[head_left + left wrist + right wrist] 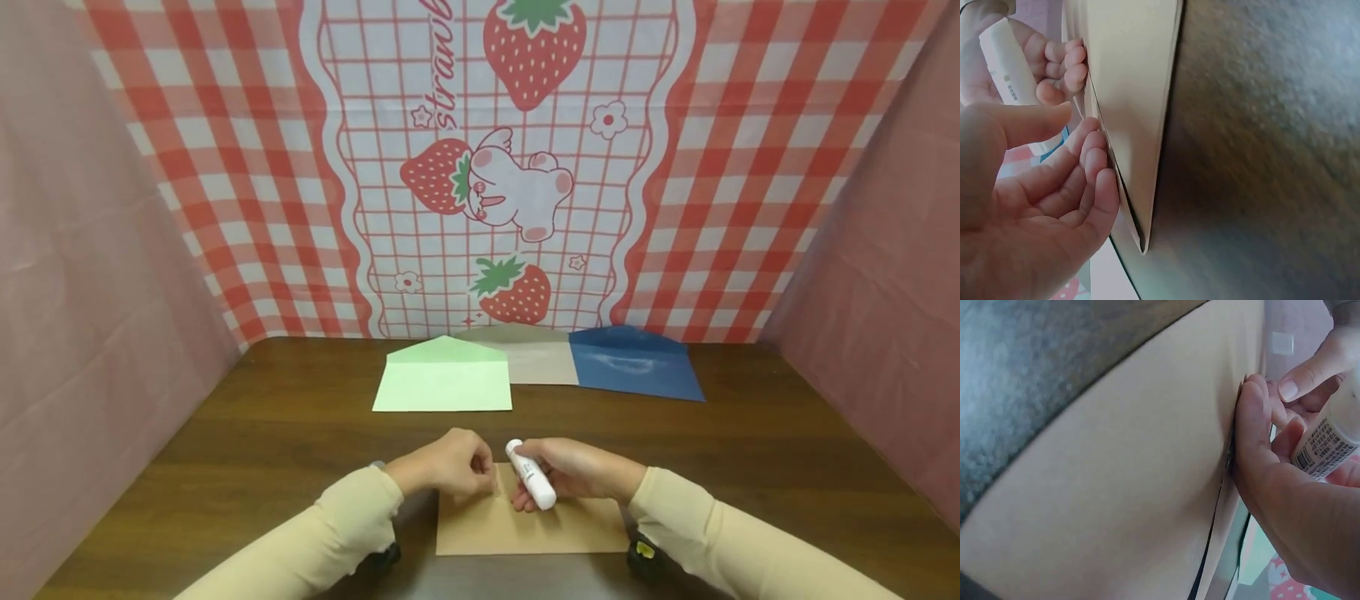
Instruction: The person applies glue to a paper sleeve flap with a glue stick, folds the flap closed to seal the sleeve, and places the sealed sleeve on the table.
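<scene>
A tan envelope (525,533) lies on the table in front of the person. In the head view the right hand (581,471) grips a white glue stick (534,479), held slanted above the envelope's upper middle. The left hand (453,465) is at the envelope's upper left, its fingertips against the far edge. In the left wrist view the left hand's fingers (1100,156) rest, bent, along the flap edge of the envelope (1129,81), thumb raised off it. The right wrist view has the right fingertips touching that same edge of the envelope (1116,456), beside the glue stick (1329,440).
Behind the hands stand a light green envelope (442,383), a grey one (540,362) and a dark blue one (637,367) with a whitish smear, side by side on the brown table (300,400). A strawberry-patterned checked cloth (262,167) hangs at the back.
</scene>
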`<state>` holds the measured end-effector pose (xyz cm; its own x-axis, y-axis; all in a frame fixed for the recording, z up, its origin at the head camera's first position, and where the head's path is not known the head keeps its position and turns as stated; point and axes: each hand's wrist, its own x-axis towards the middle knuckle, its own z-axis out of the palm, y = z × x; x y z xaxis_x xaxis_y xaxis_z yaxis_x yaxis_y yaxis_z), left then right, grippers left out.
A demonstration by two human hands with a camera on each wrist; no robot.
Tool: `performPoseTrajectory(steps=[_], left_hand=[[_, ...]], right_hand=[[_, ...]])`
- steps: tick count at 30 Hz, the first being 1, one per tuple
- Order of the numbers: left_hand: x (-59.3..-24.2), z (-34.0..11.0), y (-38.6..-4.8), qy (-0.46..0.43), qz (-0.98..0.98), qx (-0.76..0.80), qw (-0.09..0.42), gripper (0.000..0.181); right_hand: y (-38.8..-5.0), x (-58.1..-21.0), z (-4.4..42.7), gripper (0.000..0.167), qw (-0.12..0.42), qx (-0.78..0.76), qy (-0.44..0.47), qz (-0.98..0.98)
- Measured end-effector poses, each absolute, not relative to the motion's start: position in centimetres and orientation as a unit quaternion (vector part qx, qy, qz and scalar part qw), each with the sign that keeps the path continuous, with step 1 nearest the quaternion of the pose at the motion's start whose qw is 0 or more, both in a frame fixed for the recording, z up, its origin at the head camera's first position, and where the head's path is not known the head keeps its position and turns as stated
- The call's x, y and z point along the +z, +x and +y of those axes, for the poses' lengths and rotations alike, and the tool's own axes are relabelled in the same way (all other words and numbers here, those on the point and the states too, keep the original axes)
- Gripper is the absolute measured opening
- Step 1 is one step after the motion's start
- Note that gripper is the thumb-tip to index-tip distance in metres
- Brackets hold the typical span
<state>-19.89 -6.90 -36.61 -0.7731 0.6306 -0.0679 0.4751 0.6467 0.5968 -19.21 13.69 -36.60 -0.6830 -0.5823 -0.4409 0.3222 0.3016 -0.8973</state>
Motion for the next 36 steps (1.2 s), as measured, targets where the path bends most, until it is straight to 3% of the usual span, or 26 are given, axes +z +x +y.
performPoseTrajectory(steps=[6,12,22,36], left_hand=[[-36.6,-7.2,-19.9,0.306,0.892,0.291,0.161,0.010],[-36.8,-7.0,-19.8,0.308,0.891,0.291,0.163,0.011],[-36.6,-7.5,-20.0,0.307,0.886,0.296,0.182,0.014],[-36.2,-4.8,-19.5,0.339,0.868,0.289,0.220,0.011]], right_hand=[[-19.5,-36.2,13.7,0.038,0.394,-0.602,-0.085,0.690],[-20.1,-35.2,14.9,0.039,0.359,-0.581,-0.076,0.726],[-20.4,-36.2,15.2,0.034,0.352,-0.547,-0.071,0.757],[-20.0,-36.6,16.3,0.040,0.329,-0.583,-0.063,0.740]])
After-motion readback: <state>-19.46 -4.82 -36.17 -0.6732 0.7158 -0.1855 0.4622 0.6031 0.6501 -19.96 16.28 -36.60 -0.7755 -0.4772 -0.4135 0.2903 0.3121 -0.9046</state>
